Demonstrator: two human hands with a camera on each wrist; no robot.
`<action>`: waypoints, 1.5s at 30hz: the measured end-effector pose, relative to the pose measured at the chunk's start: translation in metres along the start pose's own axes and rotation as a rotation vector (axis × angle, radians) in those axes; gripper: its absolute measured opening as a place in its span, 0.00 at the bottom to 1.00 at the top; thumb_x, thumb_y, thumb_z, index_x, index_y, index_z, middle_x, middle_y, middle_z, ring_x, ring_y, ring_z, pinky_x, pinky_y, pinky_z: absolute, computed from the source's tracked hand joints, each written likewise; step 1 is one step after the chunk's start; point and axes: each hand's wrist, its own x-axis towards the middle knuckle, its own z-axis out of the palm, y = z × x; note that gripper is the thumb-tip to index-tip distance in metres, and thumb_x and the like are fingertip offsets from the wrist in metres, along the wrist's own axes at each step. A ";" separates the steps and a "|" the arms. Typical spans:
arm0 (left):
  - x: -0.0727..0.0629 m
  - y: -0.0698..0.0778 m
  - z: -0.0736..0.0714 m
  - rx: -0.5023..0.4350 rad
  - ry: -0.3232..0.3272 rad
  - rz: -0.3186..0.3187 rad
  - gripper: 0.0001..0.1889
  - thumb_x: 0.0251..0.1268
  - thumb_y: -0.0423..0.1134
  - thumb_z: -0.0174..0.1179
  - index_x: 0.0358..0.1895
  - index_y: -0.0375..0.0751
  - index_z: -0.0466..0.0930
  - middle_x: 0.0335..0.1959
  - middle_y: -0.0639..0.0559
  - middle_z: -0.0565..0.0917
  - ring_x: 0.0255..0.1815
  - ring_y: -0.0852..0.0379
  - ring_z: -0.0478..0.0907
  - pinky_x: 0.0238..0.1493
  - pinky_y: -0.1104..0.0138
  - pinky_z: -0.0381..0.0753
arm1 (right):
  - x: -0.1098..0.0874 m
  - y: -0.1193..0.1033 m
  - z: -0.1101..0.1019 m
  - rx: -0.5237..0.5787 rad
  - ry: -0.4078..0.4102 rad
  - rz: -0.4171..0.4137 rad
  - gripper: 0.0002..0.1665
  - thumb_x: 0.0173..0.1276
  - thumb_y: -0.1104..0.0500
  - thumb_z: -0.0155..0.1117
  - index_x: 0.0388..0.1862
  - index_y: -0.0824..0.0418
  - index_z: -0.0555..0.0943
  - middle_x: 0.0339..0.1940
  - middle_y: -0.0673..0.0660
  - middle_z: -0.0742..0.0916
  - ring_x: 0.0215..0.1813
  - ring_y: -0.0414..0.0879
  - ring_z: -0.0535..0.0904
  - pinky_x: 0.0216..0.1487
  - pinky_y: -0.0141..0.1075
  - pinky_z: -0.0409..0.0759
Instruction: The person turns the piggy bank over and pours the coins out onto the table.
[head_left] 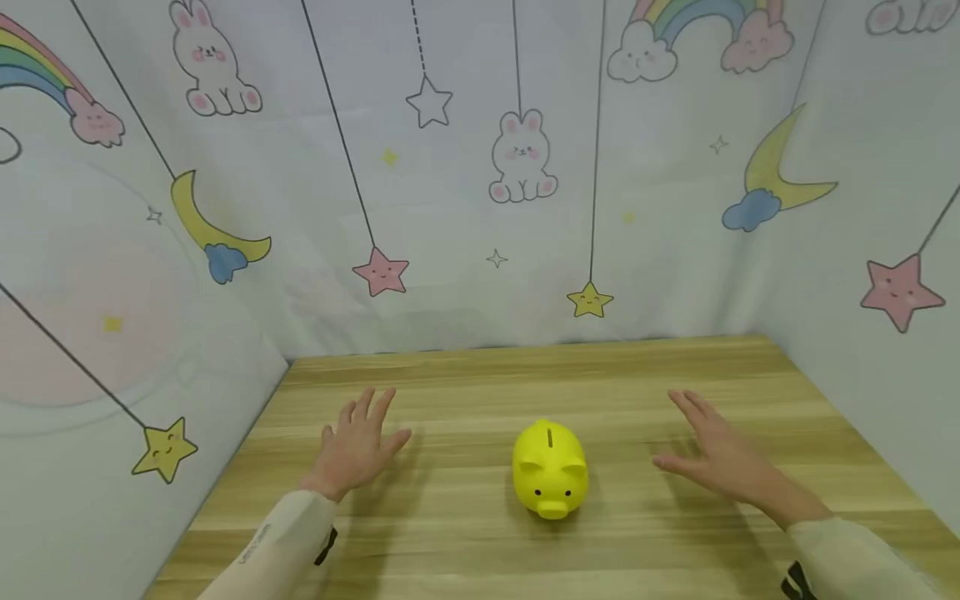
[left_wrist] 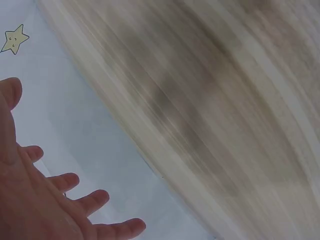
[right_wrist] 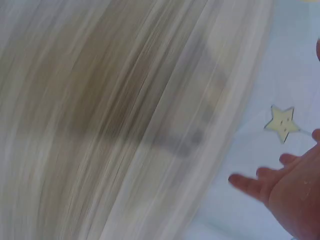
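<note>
A yellow piggy bank point(head_left: 551, 471) stands upright on the wood-grain table point(head_left: 465, 550), its snout toward me and the dark coin slot on top. To its left, my left hand point(head_left: 356, 450) hovers over the table with fingers spread and nothing held. On the other side my right hand point(head_left: 723, 458) is also raised above the surface, fingers extended, thumb apart, touching nothing. Both wrist views show the left hand point(left_wrist: 35, 200) and the right hand point(right_wrist: 295, 192) bare, with the piggy bank out of sight there.
A pale cloth backdrop point(head_left: 450, 208) printed with rabbits, stars and moons encloses the table at the back and both sides. The table's far edge point(head_left: 525, 343) meets the cloth. Shadows of the hands fall on the wood.
</note>
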 end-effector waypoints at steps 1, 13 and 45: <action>0.000 0.000 0.000 -0.015 -0.011 -0.004 0.42 0.73 0.69 0.40 0.80 0.45 0.50 0.77 0.31 0.51 0.72 0.25 0.51 0.54 0.22 0.56 | 0.002 -0.005 0.004 0.043 -0.018 -0.012 0.60 0.63 0.39 0.71 0.80 0.63 0.51 0.75 0.74 0.58 0.71 0.76 0.56 0.58 0.74 0.62; -0.003 0.017 0.000 -0.572 -0.158 -0.035 0.38 0.81 0.57 0.40 0.79 0.36 0.40 0.77 0.29 0.42 0.75 0.28 0.42 0.69 0.34 0.48 | 0.022 -0.064 0.055 0.288 -0.137 -0.218 0.67 0.47 0.39 0.82 0.80 0.54 0.54 0.77 0.66 0.59 0.74 0.68 0.57 0.64 0.68 0.63; -0.019 0.090 0.055 -1.672 -0.339 -0.168 0.36 0.75 0.67 0.39 0.69 0.41 0.64 0.59 0.36 0.76 0.45 0.51 0.80 0.39 0.65 0.80 | 0.039 -0.101 0.081 0.409 -0.119 -0.137 0.64 0.47 0.44 0.83 0.77 0.57 0.58 0.71 0.61 0.68 0.60 0.55 0.73 0.56 0.50 0.76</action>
